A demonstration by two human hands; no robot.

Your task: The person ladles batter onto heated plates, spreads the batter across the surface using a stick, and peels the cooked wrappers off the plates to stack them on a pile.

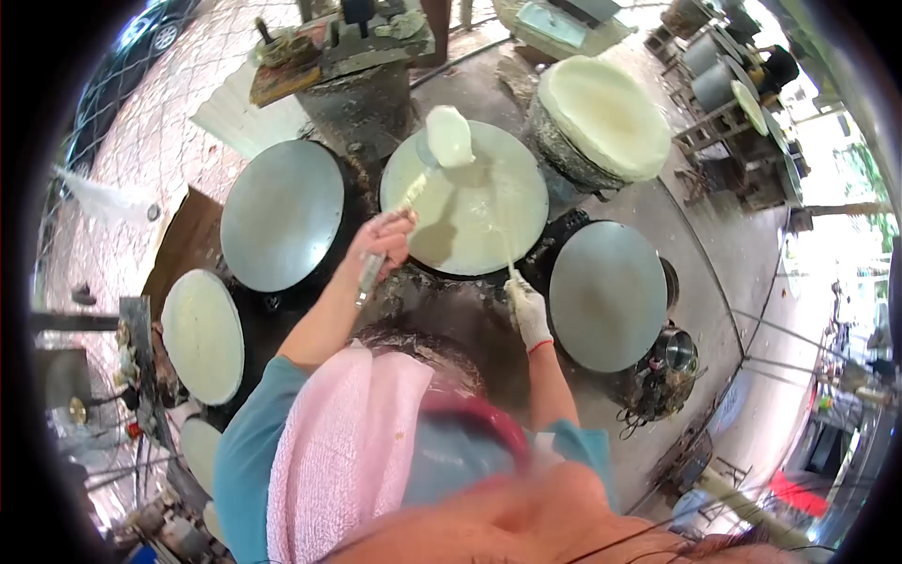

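My bare left hand is wrapped round the handle of a ladle, whose batter-coated bowl is over the far part of a round griddle. Pale batter covers this middle griddle. My right hand, in a white glove, is closed on a thin stick that reaches over the griddle's right side. Whether the stick touches the batter I cannot tell. A bare grey griddle is at the left, and another grey griddle at the right.
A large tub of pale batter stands beyond the middle griddle at the right. A batter-covered round plate is at the lower left. Metal pots sit beside the right griddle. Tools lie on a stand at the far side.
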